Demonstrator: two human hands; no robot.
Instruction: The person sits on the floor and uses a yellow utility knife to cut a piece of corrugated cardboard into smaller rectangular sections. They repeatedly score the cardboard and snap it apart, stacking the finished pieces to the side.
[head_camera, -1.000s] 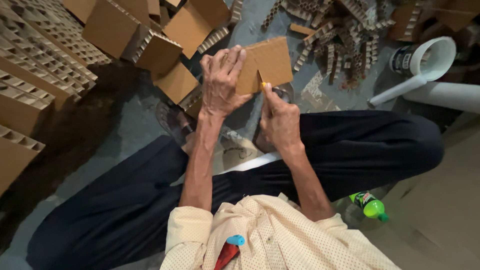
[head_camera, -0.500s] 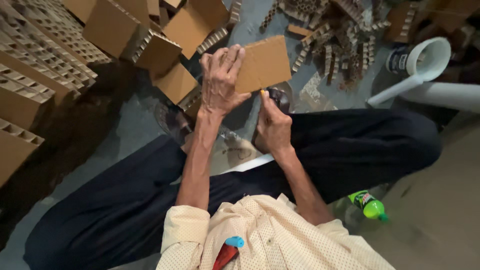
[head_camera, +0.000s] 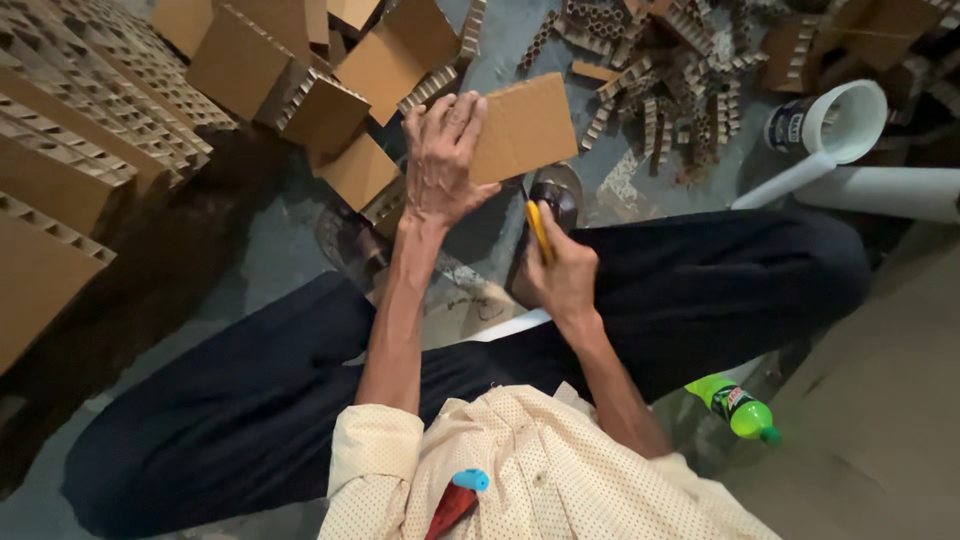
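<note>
Cardboard, a flat brown corrugated panel (head_camera: 525, 125), is what we're looking at in the head view. It's held up over the lap, above the grey floor (head_camera: 250, 260), by the left hand (head_camera: 440, 165), whose fingers (head_camera: 462, 112) are spread across its near face with the thumb hooked behind.

The right hand (head_camera: 565, 275) sits just below, fist closed around a yellow-handled cutter (head_camera: 539, 230) with the tip pointing up at the panel's lower edge. That's what worries us: the blade is aimed towards the left palm, so a slip or a sudden give in the board could run it straight into that hand. The panel is also pinched at one end only, so it could twist or fold under pressure and spoil the cut.

Hard to make out: the blade tip itself, lost in shadow under the panel, so we can't tell if it's touching. The left thumb is hidden behind the board. Around the legs lie stacked honeycomb cardboard blocks (head_camera: 70, 150), a white plastic pipe (head_camera: 880, 190) and a green plastic bottle (head_camera: 740, 408), partly cut off by the knee.
</note>
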